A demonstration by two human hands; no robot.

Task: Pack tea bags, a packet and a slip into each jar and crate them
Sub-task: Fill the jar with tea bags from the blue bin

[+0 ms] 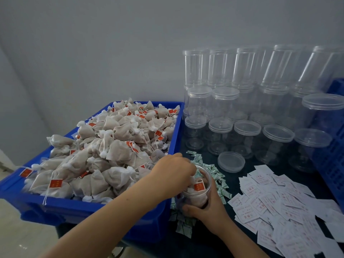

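Tea bags [104, 151] heap the blue bin [175, 127] left of the open jar [197, 189]; left hand [173, 172] pinches bags into its mouth, right hand [206, 207] clasps its side. Tuck strings inside, keep it upright.

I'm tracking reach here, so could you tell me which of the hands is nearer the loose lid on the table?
Right. The right hand grips the jar just below the loose lid; the left hand is farther left, over the jar's mouth.

An open clear jar [198, 190], tilted and part-filled with red-tagged tea bags [199, 187], sits among green-white packets [219, 185].
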